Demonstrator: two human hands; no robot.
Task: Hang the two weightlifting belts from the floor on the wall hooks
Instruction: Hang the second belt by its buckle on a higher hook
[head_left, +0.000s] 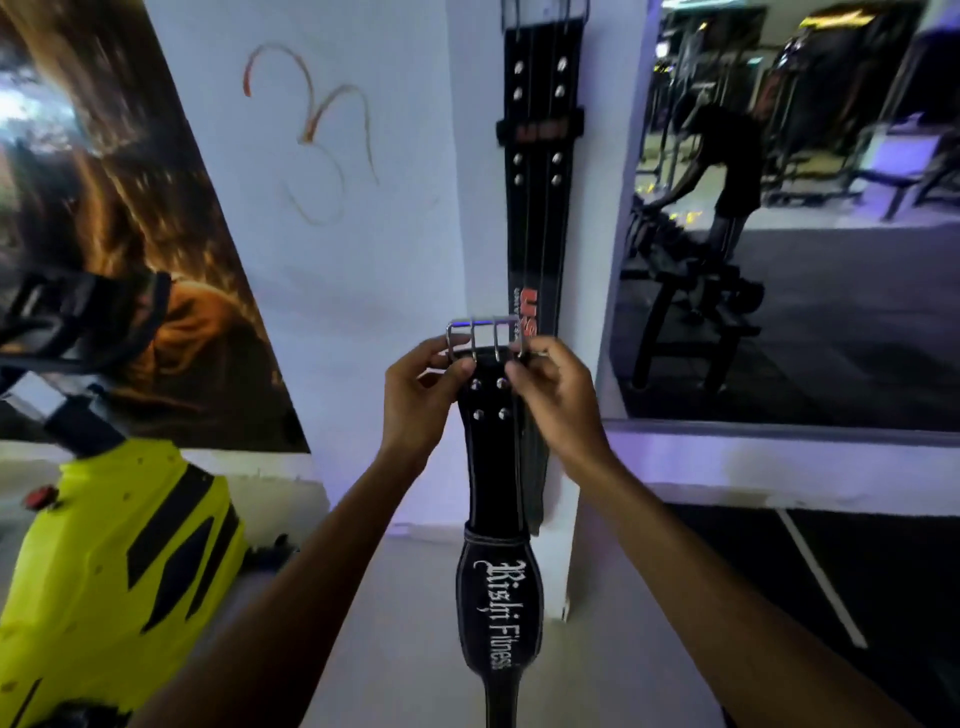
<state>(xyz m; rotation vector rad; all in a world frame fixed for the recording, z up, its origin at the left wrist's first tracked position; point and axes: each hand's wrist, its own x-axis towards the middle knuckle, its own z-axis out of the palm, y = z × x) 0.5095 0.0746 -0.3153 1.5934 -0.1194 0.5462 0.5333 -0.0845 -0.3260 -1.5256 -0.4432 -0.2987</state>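
Observation:
A black weightlifting belt (496, 582) with white gothic lettering hangs straight down in front of me, held up by its steel buckle (485, 336). My left hand (423, 397) pinches the buckle's left side and my right hand (553, 397) pinches its right side, just above the rivets. Behind it a second black belt (537, 171) with red lettering hangs flat against the white wall from a metal hook (543, 13) at the top edge. Its lower end is hidden behind the held belt.
A yellow and black exercise machine (114, 566) stands close at the lower left. A large poster (130, 234) covers the left wall. A wall mirror (800, 208) on the right reflects a bench and a bending person. The white wall corner juts out by the belts.

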